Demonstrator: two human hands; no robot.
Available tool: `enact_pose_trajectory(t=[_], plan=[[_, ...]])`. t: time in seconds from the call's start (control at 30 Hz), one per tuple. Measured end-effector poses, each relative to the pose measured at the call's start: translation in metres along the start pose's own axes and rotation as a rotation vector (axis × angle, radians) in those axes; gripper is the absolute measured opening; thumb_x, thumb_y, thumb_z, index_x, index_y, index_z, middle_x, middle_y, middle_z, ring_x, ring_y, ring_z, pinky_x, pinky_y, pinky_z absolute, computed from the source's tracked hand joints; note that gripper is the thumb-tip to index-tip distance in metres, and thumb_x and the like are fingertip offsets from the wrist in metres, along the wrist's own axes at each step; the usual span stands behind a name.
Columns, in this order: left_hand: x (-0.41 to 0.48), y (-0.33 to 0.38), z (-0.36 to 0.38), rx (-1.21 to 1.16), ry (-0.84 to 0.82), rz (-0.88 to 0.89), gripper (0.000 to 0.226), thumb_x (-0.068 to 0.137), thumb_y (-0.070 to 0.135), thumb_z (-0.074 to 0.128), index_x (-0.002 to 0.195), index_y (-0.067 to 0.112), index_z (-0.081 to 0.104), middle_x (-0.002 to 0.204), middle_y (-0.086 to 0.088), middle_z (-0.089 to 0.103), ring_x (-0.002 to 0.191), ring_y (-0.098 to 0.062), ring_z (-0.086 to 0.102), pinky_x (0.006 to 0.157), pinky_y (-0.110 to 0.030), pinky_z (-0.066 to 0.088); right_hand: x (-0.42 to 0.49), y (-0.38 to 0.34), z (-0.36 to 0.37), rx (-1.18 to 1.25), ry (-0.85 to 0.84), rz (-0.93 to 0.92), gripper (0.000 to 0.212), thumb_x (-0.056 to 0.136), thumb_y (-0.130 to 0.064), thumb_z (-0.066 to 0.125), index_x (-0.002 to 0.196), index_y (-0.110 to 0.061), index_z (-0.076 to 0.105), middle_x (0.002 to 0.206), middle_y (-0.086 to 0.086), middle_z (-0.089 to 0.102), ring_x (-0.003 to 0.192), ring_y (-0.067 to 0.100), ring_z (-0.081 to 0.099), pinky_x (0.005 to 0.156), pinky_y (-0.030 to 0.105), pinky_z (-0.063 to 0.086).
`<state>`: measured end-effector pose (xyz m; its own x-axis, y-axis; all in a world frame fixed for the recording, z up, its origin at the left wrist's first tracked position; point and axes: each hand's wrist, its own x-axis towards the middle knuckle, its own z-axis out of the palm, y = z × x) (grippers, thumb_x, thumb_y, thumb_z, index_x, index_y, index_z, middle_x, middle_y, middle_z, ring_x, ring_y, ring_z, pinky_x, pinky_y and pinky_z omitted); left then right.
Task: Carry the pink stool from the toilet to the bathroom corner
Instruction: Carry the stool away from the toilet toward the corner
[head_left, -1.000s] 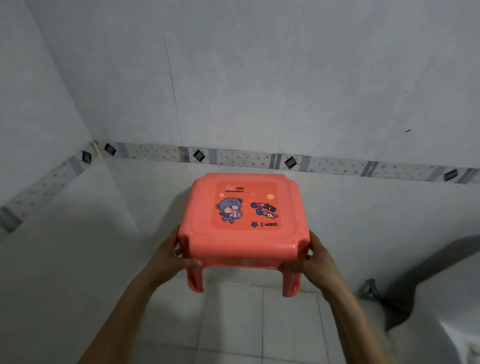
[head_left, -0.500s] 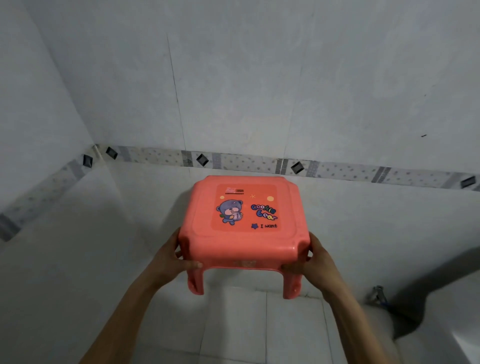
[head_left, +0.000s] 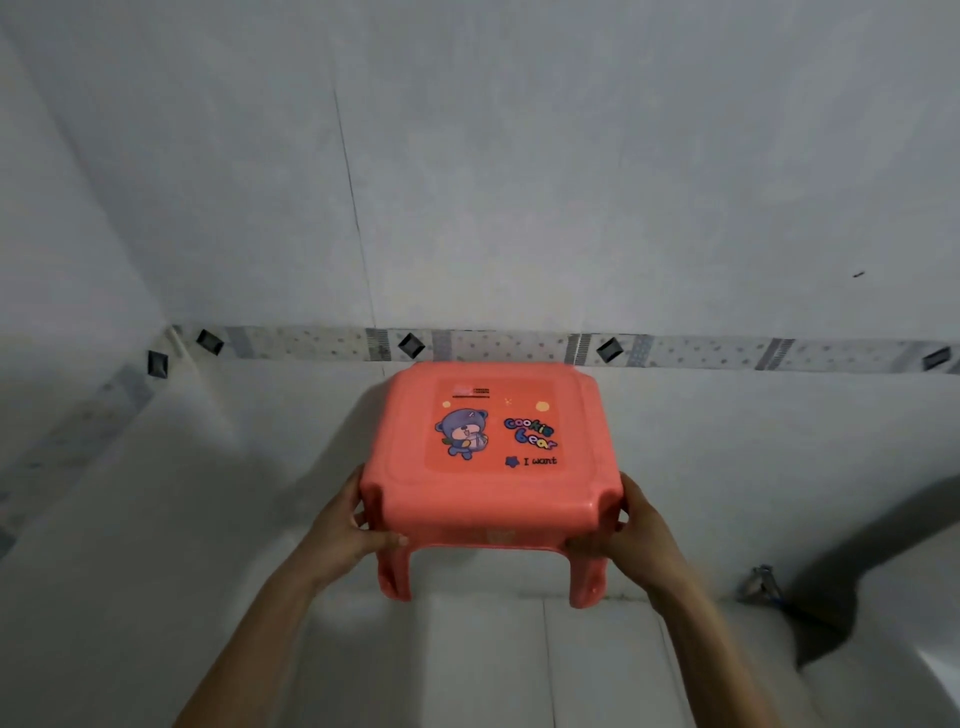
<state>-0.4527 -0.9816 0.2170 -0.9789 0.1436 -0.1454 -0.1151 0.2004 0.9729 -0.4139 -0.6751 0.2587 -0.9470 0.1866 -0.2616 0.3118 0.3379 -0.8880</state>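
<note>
1. The pink stool (head_left: 493, 457) hangs upright in the air in front of me, above the floor tiles (head_left: 545, 665), legs clear of them.
2. My left hand (head_left: 343, 530) and right hand (head_left: 636, 535) clamp its near corners, fingers curled under the seat rim.
3. Since a second ago the patterned wall band (head_left: 675, 351) sits closer behind the stool; the grip is unchanged.
4. The corner (head_left: 174, 332) lies to the left.

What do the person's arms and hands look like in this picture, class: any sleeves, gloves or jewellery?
Both forearms are bare as far as the frame shows, with no sleeves in view. The left hand and right hand wear no gloves, and no rings, watch or bracelet show at the visible fingers or wrists.
</note>
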Motion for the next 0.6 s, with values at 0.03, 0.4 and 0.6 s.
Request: enact_pose_trajectory(t=[0.03, 0.4, 0.6], plan=[[0.002, 0.0, -0.003, 0.003, -0.007, -0.004, 0.114, 0.039, 0.007, 0.08, 0.14, 0.015, 0.028, 0.13, -0.008, 0.051, 0.1, -0.007, 0.055, 0.063, -0.005, 0.047, 0.001, -0.001, 0.003, -0.005, 0.006, 0.002, 0.09, 0.057, -0.006, 0.079, 0.135, -0.022, 0.038, 0.114, -0.001, 0.057, 0.098, 0.017, 0.051, 0.079, 0.031, 0.041], [0.011, -0.004, -0.009, 0.008, -0.015, -0.017, 0.111, 0.039, 0.006, 0.079, 0.139, 0.012, 0.029, 0.126, -0.009, 0.051, 0.096, -0.007, 0.055, 0.063, -0.006, 0.048, 0.007, -0.001, 0.011, 0.004, 0.002, 0.007, 0.091, 0.054, -0.004, 0.079, 0.134, -0.019, 0.039, 0.123, 0.007, 0.059, 0.101, 0.02, 0.052, 0.08, 0.032, 0.042], [0.009, -0.006, 0.008, -0.003, 0.02, -0.046, 0.119, 0.031, 0.019, 0.082, 0.138, 0.016, 0.031, 0.13, -0.009, 0.052, 0.105, -0.019, 0.057, 0.067, -0.011, 0.052, 0.014, 0.003, -0.006, -0.016, -0.019, 0.003, 0.09, 0.057, -0.002, 0.078, 0.136, -0.02, 0.037, 0.121, 0.004, 0.058, 0.099, 0.019, 0.052, 0.079, 0.032, 0.042]])
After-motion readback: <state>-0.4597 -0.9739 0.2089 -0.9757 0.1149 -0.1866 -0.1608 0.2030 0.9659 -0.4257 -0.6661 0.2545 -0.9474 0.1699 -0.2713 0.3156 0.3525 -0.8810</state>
